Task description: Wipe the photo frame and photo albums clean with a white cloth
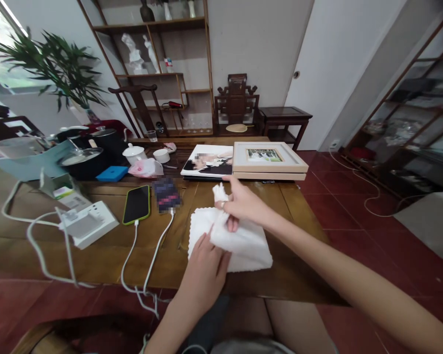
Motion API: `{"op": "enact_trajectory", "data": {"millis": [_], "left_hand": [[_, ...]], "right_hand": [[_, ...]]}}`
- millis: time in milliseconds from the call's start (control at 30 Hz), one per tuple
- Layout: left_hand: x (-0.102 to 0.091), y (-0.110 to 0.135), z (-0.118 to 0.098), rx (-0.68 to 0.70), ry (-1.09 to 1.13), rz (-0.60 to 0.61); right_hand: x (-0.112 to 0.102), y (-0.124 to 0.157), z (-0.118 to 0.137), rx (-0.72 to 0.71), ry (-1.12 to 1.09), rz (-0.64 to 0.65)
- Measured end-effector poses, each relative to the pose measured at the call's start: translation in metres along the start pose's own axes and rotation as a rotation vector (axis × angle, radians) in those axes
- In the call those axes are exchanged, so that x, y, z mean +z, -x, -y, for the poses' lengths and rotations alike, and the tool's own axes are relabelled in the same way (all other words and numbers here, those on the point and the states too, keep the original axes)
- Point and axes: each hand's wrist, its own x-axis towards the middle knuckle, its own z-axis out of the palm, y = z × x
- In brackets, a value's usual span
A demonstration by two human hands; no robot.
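A white cloth (243, 256) with a scalloped edge lies partly folded near the front edge of the wooden table. My right hand (243, 204), a ring on one finger, is closed on a bunched part of the cloth and lifts it above the rest. Just below and to the left, my left hand (208, 263) bears on the cloth. Its fingers are bent at the lifted fold, and their tips are partly hidden by the fabric.
Framed pictures (300, 167) and a photo print (206, 160) lie behind the cloth. Leftward are a patterned phone (167, 194), a green-edged phone (137, 204), a power strip (106, 223) and loose white cables (123, 273). Pots (79, 169) and a white lidded cup (133, 155) stand farther back.
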Motion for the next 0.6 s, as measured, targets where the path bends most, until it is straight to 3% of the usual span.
{"op": "enact_trajectory", "data": {"millis": [133, 333, 433, 533, 600], "left_hand": [[-0.003, 0.002, 0.017, -0.185, 0.399, -0.081], [-0.032, -0.006, 0.026, -0.580, 1.191, -0.208], [-0.036, -0.007, 0.022, -0.655, 1.210, -0.237], [-0.031, -0.004, 0.020, -0.663, 1.094, -0.276], [-0.027, -0.002, 0.021, -0.623, 1.072, -0.309]], "right_hand": [[0.027, -0.012, -0.005, -0.041, 0.181, 0.064], [0.046, -0.008, -0.008, -0.141, 0.265, 0.017], [0.049, -0.004, -0.018, -0.225, 0.223, 0.103], [0.035, 0.004, -0.027, -0.303, 0.042, 0.221], [0.017, 0.014, -0.032, -0.386, 0.036, 0.108]]}}
